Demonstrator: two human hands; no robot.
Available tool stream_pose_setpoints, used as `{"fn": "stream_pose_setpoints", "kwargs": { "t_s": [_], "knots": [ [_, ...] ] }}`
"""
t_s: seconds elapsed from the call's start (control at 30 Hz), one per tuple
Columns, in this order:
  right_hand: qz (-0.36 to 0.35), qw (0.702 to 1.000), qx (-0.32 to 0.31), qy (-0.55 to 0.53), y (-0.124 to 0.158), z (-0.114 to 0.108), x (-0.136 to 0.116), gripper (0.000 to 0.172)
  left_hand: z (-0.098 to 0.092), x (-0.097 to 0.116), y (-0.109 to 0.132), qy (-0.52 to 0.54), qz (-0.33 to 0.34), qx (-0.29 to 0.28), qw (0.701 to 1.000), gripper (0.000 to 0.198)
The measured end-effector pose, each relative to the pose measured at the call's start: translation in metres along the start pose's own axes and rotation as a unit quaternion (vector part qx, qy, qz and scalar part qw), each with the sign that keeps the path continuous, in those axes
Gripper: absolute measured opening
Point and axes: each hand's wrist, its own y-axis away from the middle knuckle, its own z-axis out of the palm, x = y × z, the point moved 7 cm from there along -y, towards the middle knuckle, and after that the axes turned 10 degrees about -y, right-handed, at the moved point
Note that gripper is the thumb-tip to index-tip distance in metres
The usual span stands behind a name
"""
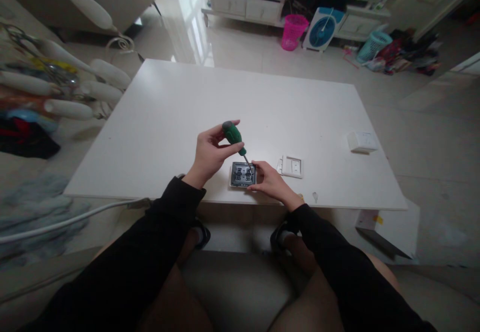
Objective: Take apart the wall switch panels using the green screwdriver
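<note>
**A:** Grip?
**B:** The left hand [210, 154] wraps the green plastic-handled screwdriver [233, 134]. The right hand [270, 182] pinches the part beneath.
**A:** Location?
**B:** White rectangular table [243, 97], near its front edge: dark grey square socket insert [243, 174], tip resting on it.
**A:** Hazard?
**B:** Probably the tip skidding onto the right fingers [258, 165], if the shaft tilts or the insert slides.

Green-handled screwdriver [234, 136], dark grey socket module [243, 174], white table [168, 122], white faceplate [292, 166], pink basket [293, 32], black sleeves [165, 232]
</note>
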Motion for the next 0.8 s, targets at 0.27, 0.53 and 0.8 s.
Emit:
{"fn": "stream_pose_setpoints", "kwargs": {
  "t_s": [0.27, 0.53, 0.8],
  "knots": [
    [-0.021, 1.000, -0.004, 0.020, 0.001, 0.002, -0.009, 0.084, 0.004, 0.003, 0.003, -0.011, 0.014, -0.010, 1.000, 0.050],
    [-0.006, 1.000, -0.004, 0.030, 0.003, 0.003, -0.013, 0.087, 0.004, 0.007, 0.005, -0.036, 0.023, -0.018, 0.999, 0.046],
    [0.001, 0.999, -0.019, 0.026, 0.008, 0.004, -0.020, 0.089, 0.003, 0.011, 0.007, -0.091, 0.037, -0.032, 0.995, 0.046]
  ]
}}
